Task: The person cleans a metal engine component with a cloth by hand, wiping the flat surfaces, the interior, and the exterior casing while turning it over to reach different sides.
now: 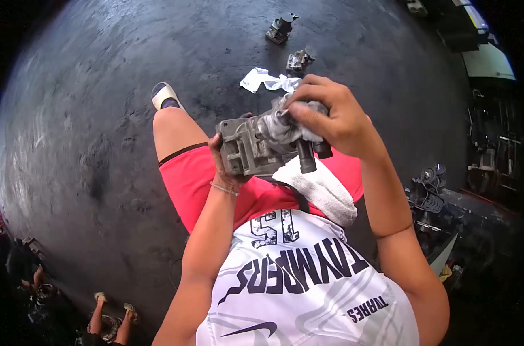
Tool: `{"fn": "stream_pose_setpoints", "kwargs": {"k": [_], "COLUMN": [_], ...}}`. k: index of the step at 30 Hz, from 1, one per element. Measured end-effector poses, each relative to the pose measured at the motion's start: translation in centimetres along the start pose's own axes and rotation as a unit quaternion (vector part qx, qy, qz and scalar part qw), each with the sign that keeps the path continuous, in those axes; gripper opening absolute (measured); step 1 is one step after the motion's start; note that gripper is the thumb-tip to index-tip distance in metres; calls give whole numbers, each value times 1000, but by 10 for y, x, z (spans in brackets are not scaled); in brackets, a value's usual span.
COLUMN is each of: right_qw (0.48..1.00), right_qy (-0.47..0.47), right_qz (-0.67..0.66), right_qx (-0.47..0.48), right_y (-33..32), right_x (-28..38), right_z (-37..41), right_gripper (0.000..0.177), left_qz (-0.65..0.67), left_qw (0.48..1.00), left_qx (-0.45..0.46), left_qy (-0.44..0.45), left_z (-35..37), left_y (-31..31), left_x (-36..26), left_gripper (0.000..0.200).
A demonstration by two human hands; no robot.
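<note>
A grey metal machine part [244,150] with a flat ribbed base and dark tube ends is held up above my lap. My left hand [224,164] grips the base from its left side and below, fingers wrapped round it. On the upper right end of the part, my right hand [331,115] presses a crumpled, greyish cloth [276,127], its thumb and fingers bent round it. Some of the right fingertips are hidden by the cloth. A white towel [325,193] lies over my lap just beneath the part.
White cloth pieces [255,79] lie on the dark floor [89,115] ahead. Beyond them stand two more metal parts [300,61], [280,30]. Assorted metal parts [429,190] are at the right. Another person's legs [123,328] show at the lower left.
</note>
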State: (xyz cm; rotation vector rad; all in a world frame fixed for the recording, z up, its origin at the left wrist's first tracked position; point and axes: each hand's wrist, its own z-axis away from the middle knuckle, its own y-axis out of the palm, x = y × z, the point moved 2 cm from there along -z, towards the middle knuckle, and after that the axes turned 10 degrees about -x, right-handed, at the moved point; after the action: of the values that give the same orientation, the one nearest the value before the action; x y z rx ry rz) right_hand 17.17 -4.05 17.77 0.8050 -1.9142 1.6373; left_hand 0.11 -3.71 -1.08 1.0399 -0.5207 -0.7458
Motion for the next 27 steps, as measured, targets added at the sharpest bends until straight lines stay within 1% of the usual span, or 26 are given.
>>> {"fn": "stream_pose_setpoints", "kwargs": {"k": [2, 3, 4, 6, 7, 8, 9, 10, 11, 12, 13, 14, 15, 16, 18, 19, 20, 21, 22, 23, 24, 26, 27], "right_qw": [982, 945, 945, 963, 960, 959, 925, 873, 844, 844, 854, 860, 849, 848, 906, 915, 916, 919, 904, 923, 940, 942, 932], "right_qy": [131, 241, 240, 182, 183, 190, 147, 95, 92, 92, 91, 87, 66, 64, 106, 77, 81, 109, 135, 31, -36, -84, -174], "right_qz": [-133, -220, -221, -196, -205, -206, -332, -448, -474, -473, -426, -379, -390, -393, -221, -72, -74, 59, 191, 220, 248, 318, 318], "right_qx": [-9, -8, -8, 17, 46, 47, 108, 166, 234, 236, 283, 331, 350, 351, 345, 388, 387, 375, 358, 315, 233, 67, 21], "right_y": [2, 7, 8, 8, 5, 9, 16, 20, 18, 15, 15, 16, 16, 16, 11, 4, -3, -9, -14, -18, -15, 6, 12], "right_x": [-13, -23, -24, -22, -20, -26, -31, -37, -42, -47, -51, -51, -48, -44, -34, -29, -16, 0, 13, 27, 30, 35, 29], "right_z": [-3, -2, -1, -2, -5, -3, -2, -4, -6, -11, -16, -22, -28, -28, -34, -41, -43, -39, -32, -21, -6, 9, 15], "right_gripper": [26, 31, 31, 34, 34, 34, 34, 34, 33, 33, 36, 38, 36, 36, 38, 40, 40, 39, 38, 36, 37, 40, 45], "left_qz": [8, 4, 1, -5, -11, -15, -16, -15, -31, -45, -43, -41, -41, -42, -28, -34, -34, -39, -43, -14, -11, 13, 18], "left_qw": [1000, 1000, 1000, 1000, 999, 999, 1000, 1000, 999, 999, 999, 999, 996, 996, 997, 998, 997, 997, 997, 998, 998, 999, 998], "left_qx": [2, 8, 14, 30, 36, 40, 17, 21, 15, 7, 7, -29, -66, -68, -59, -55, -57, -55, -52, -58, -54, -43, -64], "left_qy": [-4, -4, -4, -2, -4, -10, -2, -3, -4, -3, 0, -19, -39, -36, -39, -22, -26, -23, -19, -18, -19, -3, 4], "left_z": [0, -1, -2, -2, -2, 1, 4, 3, 3, 4, 4, 3, 3, 3, 2, 6, 6, 7, 7, 6, 6, 8, 8], "left_y": [-1, 0, 1, 4, 4, 1, 6, 6, 3, 0, -2, -5, -8, -10, -6, -3, -2, -3, -4, -7, -4, 5, 8], "left_x": [-1, -1, -1, -5, -5, -3, -2, -3, -3, -2, 0, 3, 5, 7, 10, 10, 8, 7, 8, 9, 9, 6, 3], "left_gripper": [81, 80, 79, 79, 79, 80, 80, 80, 79, 78, 78, 77, 76, 76, 73, 71, 71, 71, 71, 71, 71, 71, 70]}}
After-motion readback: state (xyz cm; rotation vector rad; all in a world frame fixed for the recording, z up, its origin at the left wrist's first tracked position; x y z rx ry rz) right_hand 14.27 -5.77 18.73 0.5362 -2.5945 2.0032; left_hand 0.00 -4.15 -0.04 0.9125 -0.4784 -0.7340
